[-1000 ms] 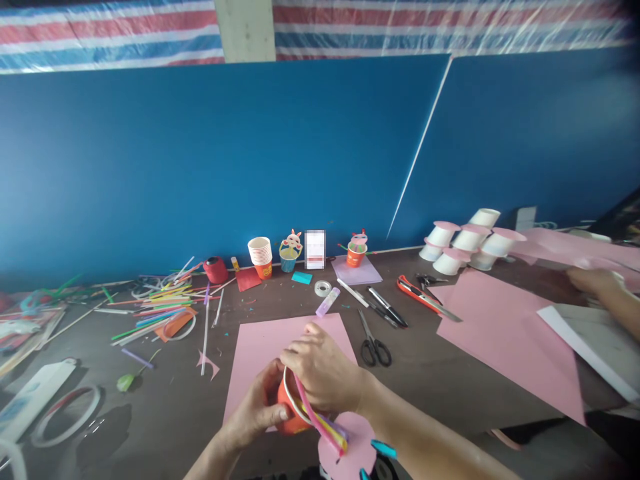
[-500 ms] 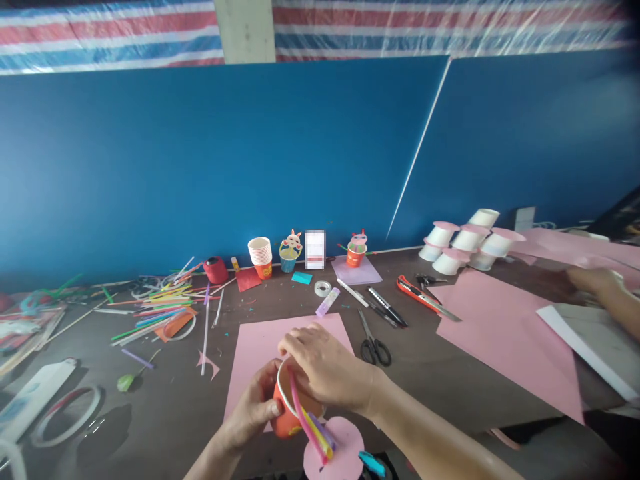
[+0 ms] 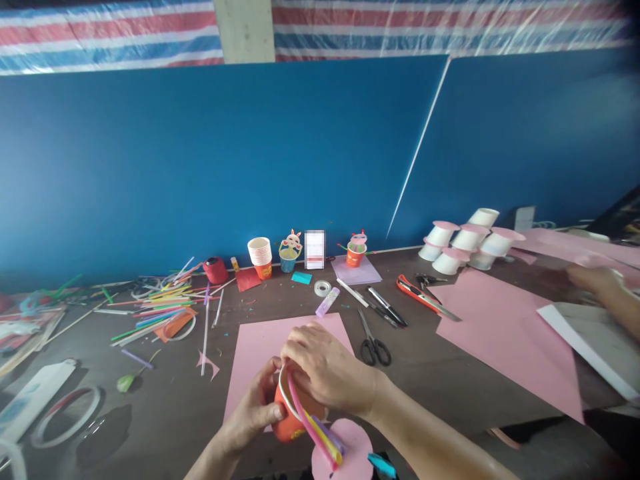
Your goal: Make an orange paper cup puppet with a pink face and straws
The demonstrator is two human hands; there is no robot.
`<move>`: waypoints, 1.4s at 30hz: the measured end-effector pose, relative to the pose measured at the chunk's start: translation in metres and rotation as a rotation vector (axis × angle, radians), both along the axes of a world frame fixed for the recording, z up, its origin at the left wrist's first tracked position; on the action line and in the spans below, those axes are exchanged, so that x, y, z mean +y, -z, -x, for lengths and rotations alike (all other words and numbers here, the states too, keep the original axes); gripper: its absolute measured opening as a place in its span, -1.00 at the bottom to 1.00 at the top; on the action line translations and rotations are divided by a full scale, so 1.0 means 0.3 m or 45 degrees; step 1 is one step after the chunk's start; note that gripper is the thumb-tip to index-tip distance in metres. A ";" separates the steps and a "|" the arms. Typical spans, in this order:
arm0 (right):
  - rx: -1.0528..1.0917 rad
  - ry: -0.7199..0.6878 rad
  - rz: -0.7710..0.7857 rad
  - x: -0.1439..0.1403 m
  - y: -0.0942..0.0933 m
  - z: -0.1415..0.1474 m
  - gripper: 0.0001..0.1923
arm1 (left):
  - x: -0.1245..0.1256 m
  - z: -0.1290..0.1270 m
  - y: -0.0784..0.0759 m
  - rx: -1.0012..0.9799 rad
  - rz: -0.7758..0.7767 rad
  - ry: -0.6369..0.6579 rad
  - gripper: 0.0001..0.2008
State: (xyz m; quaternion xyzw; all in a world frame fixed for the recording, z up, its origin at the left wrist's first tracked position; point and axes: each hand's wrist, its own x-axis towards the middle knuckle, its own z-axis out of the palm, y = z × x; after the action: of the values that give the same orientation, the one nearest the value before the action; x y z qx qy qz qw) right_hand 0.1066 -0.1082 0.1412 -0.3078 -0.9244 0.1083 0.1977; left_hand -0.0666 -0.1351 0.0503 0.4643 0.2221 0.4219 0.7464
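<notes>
My left hand point(image 3: 253, 410) grips the side of an orange paper cup point(image 3: 286, 421) tilted toward me. My right hand point(image 3: 325, 367) lies over the cup's white rim, its fingers curled at the far edge. Several coloured straws point(image 3: 316, 428), pink, yellow and purple, stick out of the cup toward me. A pink paper round point(image 3: 350, 453) with a teal bit beside it hangs just below the cup. Both hands hover over a pink paper sheet point(image 3: 260, 347) on the dark table.
Black scissors point(image 3: 373, 343), pens point(image 3: 383, 307), an orange cutter point(image 3: 417, 293) and a tape roll point(image 3: 323, 288) lie beyond the sheet. Loose straws point(image 3: 155, 307) spread at left. Stacked cups point(image 3: 261, 253) and white cups with pink lids point(image 3: 465, 243) stand at back. Another person's hand point(image 3: 597, 283) is at right.
The cup and both hands shifted slightly; the straws and pink round swung a little left, then back right. My grip stays the same.
</notes>
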 end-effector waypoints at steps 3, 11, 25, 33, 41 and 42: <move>0.006 0.009 0.026 -0.004 -0.001 -0.002 -0.95 | 0.006 0.001 -0.002 -0.007 0.002 0.018 -0.51; 0.041 0.035 -0.065 0.000 0.024 -0.006 -0.90 | 0.014 0.008 -0.004 0.047 0.001 -0.003 -0.51; -0.112 0.022 -0.218 0.004 0.032 0.002 -0.91 | 0.006 0.013 0.003 0.103 -0.029 -0.002 -0.56; -0.074 0.020 -0.022 -0.013 0.002 -0.004 -0.94 | 0.012 0.026 -0.021 0.135 -0.062 0.070 -0.52; -0.076 0.061 -0.022 -0.031 0.015 0.000 -0.96 | 0.010 0.037 -0.013 0.394 -0.282 -0.028 -0.49; -0.071 0.068 -0.043 -0.034 0.018 0.001 -0.97 | 0.008 0.038 -0.014 0.443 -0.317 -0.056 -0.49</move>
State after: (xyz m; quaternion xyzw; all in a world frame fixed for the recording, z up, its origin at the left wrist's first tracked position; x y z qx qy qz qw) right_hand 0.1063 -0.1185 0.1357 -0.3319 -0.9227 0.0787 0.1797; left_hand -0.0779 -0.1327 0.0546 0.6138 0.3037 0.3758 0.6243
